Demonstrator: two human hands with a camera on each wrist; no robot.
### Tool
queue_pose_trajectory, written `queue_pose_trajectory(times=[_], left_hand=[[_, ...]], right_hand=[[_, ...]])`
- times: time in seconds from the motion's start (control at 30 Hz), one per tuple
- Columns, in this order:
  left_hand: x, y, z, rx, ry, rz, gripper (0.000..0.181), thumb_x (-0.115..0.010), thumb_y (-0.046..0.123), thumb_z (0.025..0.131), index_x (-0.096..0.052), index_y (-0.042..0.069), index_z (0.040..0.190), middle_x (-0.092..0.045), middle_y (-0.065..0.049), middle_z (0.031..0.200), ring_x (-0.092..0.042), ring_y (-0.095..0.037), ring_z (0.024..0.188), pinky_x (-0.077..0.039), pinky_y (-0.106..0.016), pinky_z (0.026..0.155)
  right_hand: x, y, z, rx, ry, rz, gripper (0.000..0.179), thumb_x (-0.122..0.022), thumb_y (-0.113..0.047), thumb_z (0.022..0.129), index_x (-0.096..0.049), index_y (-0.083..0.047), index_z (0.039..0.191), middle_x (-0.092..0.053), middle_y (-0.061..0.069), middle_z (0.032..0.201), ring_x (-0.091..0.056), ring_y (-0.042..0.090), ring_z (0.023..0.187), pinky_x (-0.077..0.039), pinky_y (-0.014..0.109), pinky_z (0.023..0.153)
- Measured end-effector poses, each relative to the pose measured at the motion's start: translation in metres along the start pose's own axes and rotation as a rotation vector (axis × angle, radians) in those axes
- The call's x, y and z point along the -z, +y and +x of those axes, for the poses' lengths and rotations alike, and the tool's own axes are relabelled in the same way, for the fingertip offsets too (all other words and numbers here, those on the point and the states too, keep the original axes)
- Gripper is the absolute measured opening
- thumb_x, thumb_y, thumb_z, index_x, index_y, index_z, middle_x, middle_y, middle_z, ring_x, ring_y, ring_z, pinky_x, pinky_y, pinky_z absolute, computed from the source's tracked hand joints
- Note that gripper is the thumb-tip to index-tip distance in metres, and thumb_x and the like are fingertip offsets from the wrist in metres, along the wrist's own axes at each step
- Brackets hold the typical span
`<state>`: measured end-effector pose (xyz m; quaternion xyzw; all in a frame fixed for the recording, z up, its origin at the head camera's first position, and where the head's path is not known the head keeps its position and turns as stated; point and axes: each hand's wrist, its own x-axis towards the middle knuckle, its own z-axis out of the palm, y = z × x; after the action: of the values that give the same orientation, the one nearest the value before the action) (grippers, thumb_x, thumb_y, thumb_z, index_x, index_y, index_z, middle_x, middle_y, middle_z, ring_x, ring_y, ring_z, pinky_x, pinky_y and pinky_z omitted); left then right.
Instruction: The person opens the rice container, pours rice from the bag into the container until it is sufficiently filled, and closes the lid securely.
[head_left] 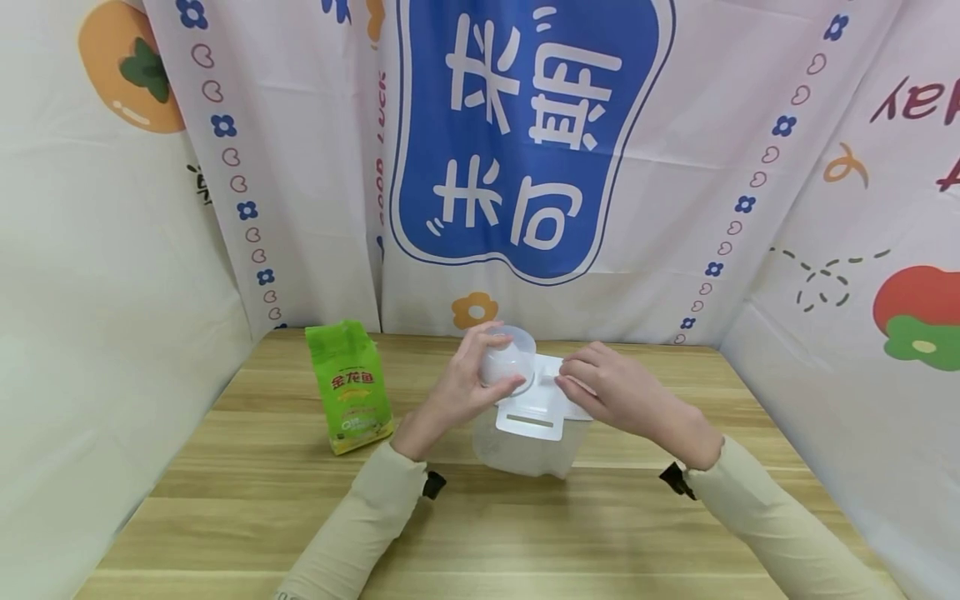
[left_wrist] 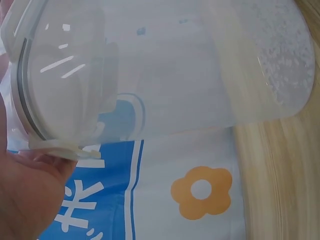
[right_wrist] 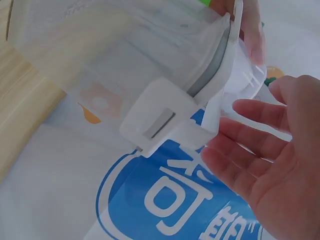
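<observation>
A translucent plastic storage container (head_left: 525,450) stands on the table, with white grains (left_wrist: 287,55) at its bottom in the left wrist view. Its white lid (head_left: 547,392) has slotted side latches, one latch (right_wrist: 160,117) showing near the right hand. My left hand (head_left: 468,375) grips a clear round cup (head_left: 517,354) at the left of the lid, thumb and fingers on opposite sides. At the lid's right side is my right hand (head_left: 622,387); its fingers are loosely bent, with the fingertips right at the white rim.
To the left, an upright green bag (head_left: 351,392) with red lettering stands on the wooden table (head_left: 247,483). A printed white cloth (head_left: 322,208) hangs behind the table and along both sides.
</observation>
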<state>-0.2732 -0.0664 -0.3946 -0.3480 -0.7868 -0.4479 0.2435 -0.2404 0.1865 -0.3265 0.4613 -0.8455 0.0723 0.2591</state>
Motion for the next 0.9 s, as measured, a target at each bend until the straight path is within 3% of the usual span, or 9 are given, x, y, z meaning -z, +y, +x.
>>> queue_pose_trajectory(times=[0.17, 0.4, 0.57, 0.73, 0.9], left_hand=[[0.002, -0.002, 0.002, 0.02, -0.019, -0.027, 0.056, -0.081, 0.021, 0.082, -0.052, 0.014, 0.129, -0.045, -0.014, 0.146, -0.046, -0.033, 0.135, -0.054, -0.047, 0.098], [0.01, -0.008, 0.003, 0.049, -0.083, -0.069, 0.057, -0.081, 0.022, 0.082, -0.052, 0.016, 0.131, -0.046, -0.012, 0.147, -0.045, -0.029, 0.136, -0.051, -0.046, 0.102], [0.017, -0.01, 0.004, 0.082, -0.128, -0.098, 0.059, -0.081, 0.021, 0.082, -0.052, 0.018, 0.133, -0.048, -0.006, 0.145, -0.05, -0.025, 0.13, -0.052, -0.043, 0.1], [0.022, -0.012, 0.004, 0.117, -0.141, -0.115, 0.061, -0.081, 0.02, 0.082, -0.051, 0.019, 0.135, -0.052, -0.007, 0.14, -0.056, -0.026, 0.117, -0.055, -0.043, 0.095], [0.028, -0.014, 0.005, 0.131, -0.134, -0.134, 0.063, -0.081, 0.018, 0.081, -0.051, 0.017, 0.137, -0.053, -0.01, 0.14, -0.056, -0.028, 0.119, -0.053, -0.047, 0.099]], right_hand=[[-0.001, 0.007, -0.003, -0.074, -0.019, 0.035, 0.01, -0.067, -0.017, 0.092, -0.072, -0.01, 0.097, -0.072, 0.002, 0.093, -0.065, 0.019, 0.089, -0.057, 0.035, 0.078], [-0.009, 0.013, -0.012, -0.098, 0.018, 0.028, 0.01, -0.069, -0.017, 0.09, -0.072, -0.01, 0.097, -0.071, 0.003, 0.093, -0.066, 0.018, 0.087, -0.058, 0.035, 0.074], [-0.016, 0.015, -0.018, -0.118, 0.048, 0.045, 0.008, -0.069, -0.016, 0.09, -0.072, -0.01, 0.095, -0.072, 0.004, 0.092, -0.069, 0.019, 0.087, -0.059, 0.035, 0.075], [-0.022, 0.018, -0.023, -0.134, 0.071, 0.071, 0.009, -0.068, -0.016, 0.091, -0.072, -0.01, 0.096, -0.073, 0.004, 0.094, -0.069, 0.019, 0.088, -0.059, 0.036, 0.076], [-0.028, 0.021, -0.027, -0.136, 0.126, 0.083, 0.008, -0.068, -0.013, 0.09, -0.072, -0.009, 0.095, -0.073, 0.006, 0.095, -0.068, 0.022, 0.091, -0.059, 0.038, 0.079]])
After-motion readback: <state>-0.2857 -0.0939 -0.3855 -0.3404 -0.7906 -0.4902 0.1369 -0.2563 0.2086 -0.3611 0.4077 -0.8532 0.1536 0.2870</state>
